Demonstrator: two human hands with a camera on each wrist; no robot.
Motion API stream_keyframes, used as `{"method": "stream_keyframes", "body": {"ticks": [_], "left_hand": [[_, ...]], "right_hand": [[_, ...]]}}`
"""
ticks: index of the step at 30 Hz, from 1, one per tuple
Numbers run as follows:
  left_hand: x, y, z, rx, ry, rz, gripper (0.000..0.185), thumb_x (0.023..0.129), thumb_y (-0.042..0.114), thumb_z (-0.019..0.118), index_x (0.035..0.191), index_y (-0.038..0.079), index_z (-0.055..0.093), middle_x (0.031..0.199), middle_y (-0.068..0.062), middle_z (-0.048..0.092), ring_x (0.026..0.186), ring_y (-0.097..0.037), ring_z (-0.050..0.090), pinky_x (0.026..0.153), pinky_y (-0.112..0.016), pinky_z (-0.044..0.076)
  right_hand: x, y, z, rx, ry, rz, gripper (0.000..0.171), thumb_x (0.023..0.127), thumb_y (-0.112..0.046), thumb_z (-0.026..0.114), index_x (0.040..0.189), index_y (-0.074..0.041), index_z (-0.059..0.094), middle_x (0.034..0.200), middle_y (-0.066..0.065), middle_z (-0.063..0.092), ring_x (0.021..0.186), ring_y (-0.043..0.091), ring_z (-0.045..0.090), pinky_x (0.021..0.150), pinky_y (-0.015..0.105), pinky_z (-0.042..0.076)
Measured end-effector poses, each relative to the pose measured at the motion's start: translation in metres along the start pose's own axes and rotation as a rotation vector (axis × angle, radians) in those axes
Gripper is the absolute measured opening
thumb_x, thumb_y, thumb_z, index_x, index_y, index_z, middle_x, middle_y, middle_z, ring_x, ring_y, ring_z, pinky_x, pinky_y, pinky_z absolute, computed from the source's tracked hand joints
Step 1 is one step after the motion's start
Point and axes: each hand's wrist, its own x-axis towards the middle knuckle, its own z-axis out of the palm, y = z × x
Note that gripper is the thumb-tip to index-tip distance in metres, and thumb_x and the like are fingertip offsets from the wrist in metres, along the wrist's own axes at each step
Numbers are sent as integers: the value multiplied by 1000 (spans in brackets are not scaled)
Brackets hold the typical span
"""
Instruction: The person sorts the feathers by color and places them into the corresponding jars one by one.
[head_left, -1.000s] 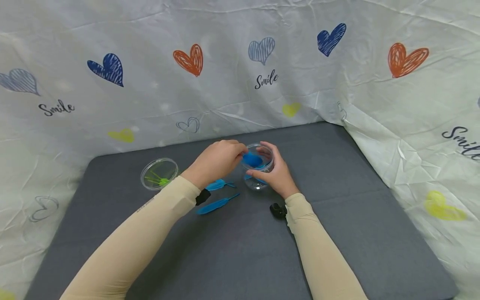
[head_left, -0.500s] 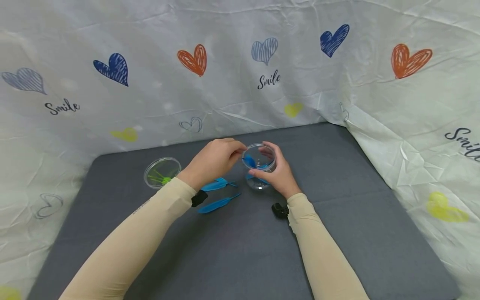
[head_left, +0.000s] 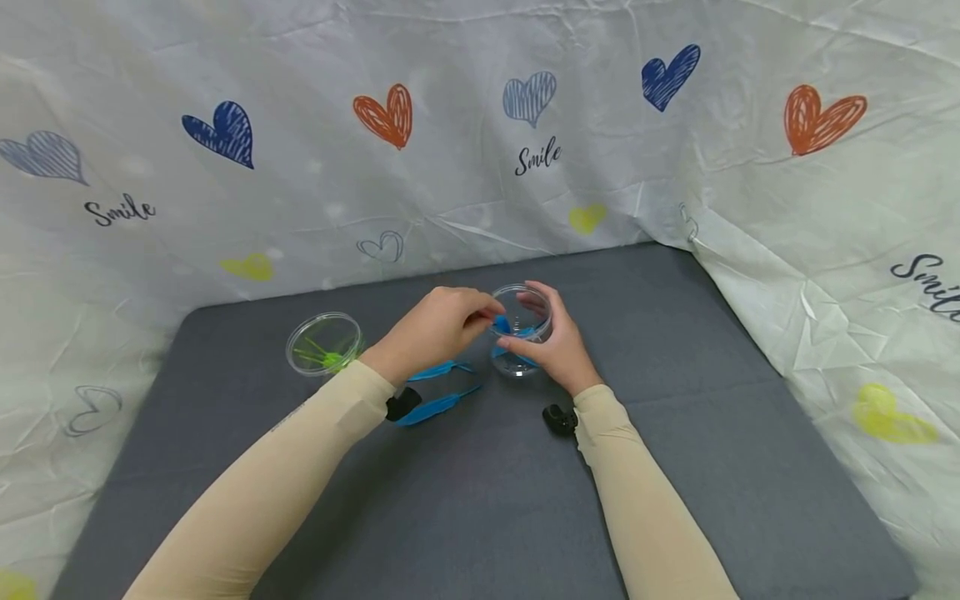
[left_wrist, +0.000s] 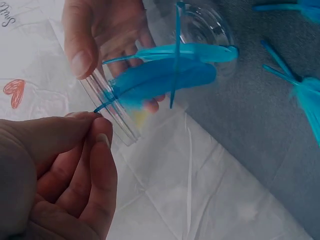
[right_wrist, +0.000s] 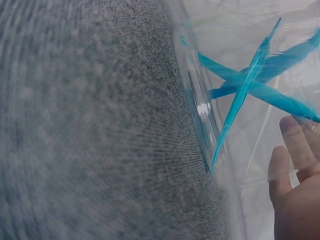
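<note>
A small clear plastic cup sits tilted on the grey mat, with my right hand curled round its far and near sides. It holds several blue feathers, also seen through the cup wall in the right wrist view. My left hand is at the cup's rim. Its thumb and forefinger pinch the thin quill end of one blue feather whose vane lies inside the cup. Two more blue feathers lie on the mat under my left wrist.
A clear round dish with green feathers stands to the left on the mat. White sheeting printed with hearts walls in the back and both sides. Black wrist cameras sit at both cuffs.
The blue feather held by my left hand has gone from above the rim down into the cup. My right hand has kept its hold on the cup.
</note>
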Motion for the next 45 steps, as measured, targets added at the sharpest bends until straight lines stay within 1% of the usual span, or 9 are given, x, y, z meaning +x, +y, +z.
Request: {"method": "stream_keyframes", "body": {"ticks": [5, 10, 14, 17, 20, 27, 31, 36, 45], "left_hand": [[-7, -4, -1, -12, 27, -21, 25, 110, 12, 63, 130, 11, 77, 119, -3, 79, 95, -15, 73, 89, -33, 64], [-16, -9, -1, -18, 42, -113, 25, 109, 16, 65, 132, 11, 75, 118, -3, 78, 94, -16, 72, 87, -35, 64], [-24, -14, 3, -25, 28, -162, 22, 107, 17, 68, 126, 11, 76, 114, -4, 78, 95, -17, 74, 86, -37, 65], [-31, -19, 10, -38, 14, -174, 19, 107, 16, 69, 123, 11, 77, 111, -4, 79, 94, -18, 74, 85, -37, 65], [-36, -22, 16, -40, -2, -178, 19, 106, 16, 69, 123, 11, 77, 111, -3, 78, 94, -17, 73, 86, -37, 65], [-38, -24, 29, -38, -57, -181, 21, 104, 18, 73, 123, 11, 78, 110, -3, 78, 95, -17, 73, 88, -39, 65], [-37, -26, 41, -23, -128, -176, 20, 103, 20, 75, 120, 9, 79, 105, -1, 78, 90, -15, 72, 86, -39, 65], [-35, -28, 56, 11, -220, -174, 16, 102, 21, 76, 114, 11, 81, 100, 0, 78, 81, -10, 68, 79, -35, 63], [-33, -26, 61, 44, -268, -219, 14, 99, 17, 79, 112, 11, 82, 99, -2, 79, 78, -11, 69, 78, -35, 64]], "right_hand": [[0, -1, 0, 5, -2, -9, 92, 91, -39, 89, 166, -30, 36, 162, 3, 53, 154, 20, 47, 132, 52, 35], [0, 0, -1, 4, 7, -13, 93, 90, -38, 90, 166, -26, 37, 160, 3, 54, 152, 17, 48, 133, 46, 35], [-1, -1, -1, -2, 9, -17, 91, 90, -34, 90, 165, -30, 37, 161, 3, 54, 152, 16, 48, 133, 44, 35], [-1, -1, 0, -6, 8, -18, 90, 91, -33, 90, 163, -36, 37, 161, 3, 53, 153, 16, 47, 133, 43, 35], [0, -1, 1, -5, 11, -16, 90, 90, -36, 91, 163, -39, 37, 161, 2, 54, 152, 14, 48, 133, 41, 35], [1, 1, -1, -11, 20, -11, 90, 89, -40, 91, 163, -38, 38, 160, -2, 55, 151, 10, 48, 132, 43, 36], [1, 1, -2, -17, 25, -14, 90, 90, -37, 91, 163, -39, 38, 160, -1, 55, 151, 10, 48, 132, 45, 36], [2, 2, -1, -21, 24, -16, 90, 90, -36, 91, 163, -37, 39, 160, 0, 55, 151, 10, 48, 132, 45, 36], [3, 1, 1, -12, 20, -27, 95, 88, -39, 92, 165, -27, 38, 158, -4, 56, 151, 11, 49, 132, 43, 36]]}}
